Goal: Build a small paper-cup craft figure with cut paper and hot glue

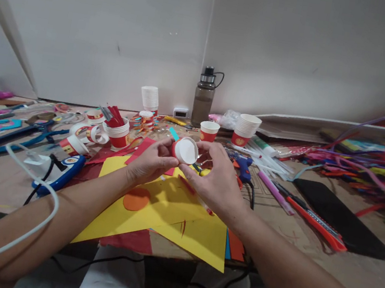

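- At dial centre, head view: cup [187, 151] held up over yellow paper [110, 221]; left hand [155, 160] grasps its 9 o'clock side, right hand [215, 174] pinches its 3 o'clock side.
- Progress: teal strip [174, 134] on cup, seemingly attached; orange disc [136, 199] lies cut out, loose at 7 o'clock. What's left: can't tell.
- Orientation: white round face towards camera, tipped about 4 o'clock; cup's axis roughly 10-to-4; strip points between 10 and 11.

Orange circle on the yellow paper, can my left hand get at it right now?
Probably yes: nothing appears to lie on the orange circle, close to your left hand, though that hand is occupied holding the red-and-white cup piece.
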Available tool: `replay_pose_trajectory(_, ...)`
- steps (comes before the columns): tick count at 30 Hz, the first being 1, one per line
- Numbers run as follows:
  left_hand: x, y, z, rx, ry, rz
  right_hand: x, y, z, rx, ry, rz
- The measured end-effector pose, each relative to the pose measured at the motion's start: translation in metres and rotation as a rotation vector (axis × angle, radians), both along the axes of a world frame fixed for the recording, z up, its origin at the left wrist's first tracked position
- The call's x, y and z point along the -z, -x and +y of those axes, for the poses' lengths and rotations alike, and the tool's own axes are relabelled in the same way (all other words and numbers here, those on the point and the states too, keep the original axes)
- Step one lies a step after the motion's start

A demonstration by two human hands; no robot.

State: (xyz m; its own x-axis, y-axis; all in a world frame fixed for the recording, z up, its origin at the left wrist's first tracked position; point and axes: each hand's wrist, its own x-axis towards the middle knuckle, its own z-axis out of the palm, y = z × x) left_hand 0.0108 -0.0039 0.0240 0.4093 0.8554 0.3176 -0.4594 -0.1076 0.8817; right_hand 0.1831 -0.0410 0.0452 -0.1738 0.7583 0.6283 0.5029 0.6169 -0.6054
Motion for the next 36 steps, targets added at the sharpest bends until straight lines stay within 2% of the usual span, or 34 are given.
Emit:
replay_pose_trajectory(7,0.001,0.001,0.002,-0.013,-0.010,-0.001,-0.001,-0.001,-0.001,-0.026,-0.008,-0.005)
replay_pose_trajectory(15,0.005,0.008,0.004,-0.059,-0.072,0.100,-0.008,-0.004,-0.005,-0.086,-0.045,-0.049)
replay_pose_trajectory(22,-0.003,0.009,0.001,-0.039,-0.118,0.142,-0.005,-0.003,-0.005,-0.101,-0.069,-0.022)
replay_pose_trajectory(30,0.000,0.011,0.002,0.028,-0.123,0.106,-0.003,-0.003,-0.005,-0.123,-0.059,0.012)
replay_pose_trajectory(36,0.000,0.011,0.003,0.024,-0.141,0.102,-0.003,-0.004,-0.005,-0.135,-0.047,0.008)
